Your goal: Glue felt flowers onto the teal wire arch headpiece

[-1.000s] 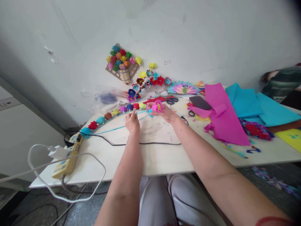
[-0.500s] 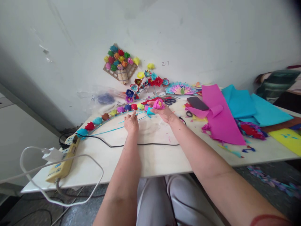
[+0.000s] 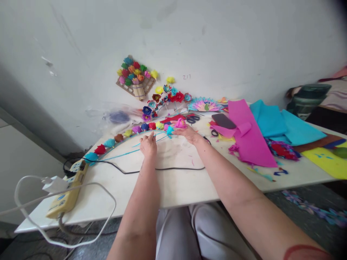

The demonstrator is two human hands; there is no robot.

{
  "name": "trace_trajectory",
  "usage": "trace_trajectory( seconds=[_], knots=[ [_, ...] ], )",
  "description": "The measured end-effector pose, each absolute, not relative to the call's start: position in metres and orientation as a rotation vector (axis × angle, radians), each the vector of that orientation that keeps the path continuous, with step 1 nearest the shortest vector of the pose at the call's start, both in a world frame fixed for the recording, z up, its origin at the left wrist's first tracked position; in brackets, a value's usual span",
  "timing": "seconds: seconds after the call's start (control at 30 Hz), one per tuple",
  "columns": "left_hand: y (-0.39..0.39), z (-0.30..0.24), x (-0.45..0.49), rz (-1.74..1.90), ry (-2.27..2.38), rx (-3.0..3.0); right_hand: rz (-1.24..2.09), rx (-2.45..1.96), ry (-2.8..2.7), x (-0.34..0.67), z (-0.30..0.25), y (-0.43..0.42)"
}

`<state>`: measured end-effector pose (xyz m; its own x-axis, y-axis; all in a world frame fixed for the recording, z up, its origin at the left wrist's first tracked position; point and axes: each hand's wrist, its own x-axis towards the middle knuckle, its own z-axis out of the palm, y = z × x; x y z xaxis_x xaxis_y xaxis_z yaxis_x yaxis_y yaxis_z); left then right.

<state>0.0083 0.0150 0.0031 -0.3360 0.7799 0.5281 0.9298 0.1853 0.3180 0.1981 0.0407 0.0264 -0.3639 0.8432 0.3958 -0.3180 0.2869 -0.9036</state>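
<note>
Head view: reference point is the pink flower (image 3: pixel 180 123), located above the white table (image 3: pixel 108 195) and positioned at the right end of the flower garland (image 3: pixel 118 138). Listed left to right, the yellow power strip (image 3: pixel 63 204) lies well to the left of the pink flower and nearer the person. The garland curves leftward from the pink flower, with the blue cord (image 3: pixel 119 155) running below its arc. Left hand (image 3: pixel 148 145) is left of the pink flower; its fingers are bent at the cord, but whether they pinch it cannot be told. Right hand (image 3: pixel 189 134) grips the pink flower between thumb and fingers, with a small blue flower (image 3: pixel 170 130) at the fingertips, just left of the pink flower. Scissors (image 3: pixel 193 118) lie just right of the pink flower and slightly behind it. Farther right of it are the phone (image 3: pixel 223 121), pink sheet (image 3: pixel 256 144), blue sheet (image 3: pixel 271 121) and yellow sheet (image 3: pixel 325 166).
</note>
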Motion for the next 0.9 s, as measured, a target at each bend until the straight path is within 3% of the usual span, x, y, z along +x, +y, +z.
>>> trace_trajectory(
  seconds=[0.67, 0.9],
  knots=[
    [0.015, 0.003, 0.009, -0.803, -2.243, -1.7, 1.213, -0.583, -1.157, 0.186, 0.028, 0.045],
    [0.017, 0.0, 0.006, -0.838, -2.223, -1.656, 1.238, -0.534, -1.432, 0.201, 0.029, 0.041]
  ],
)
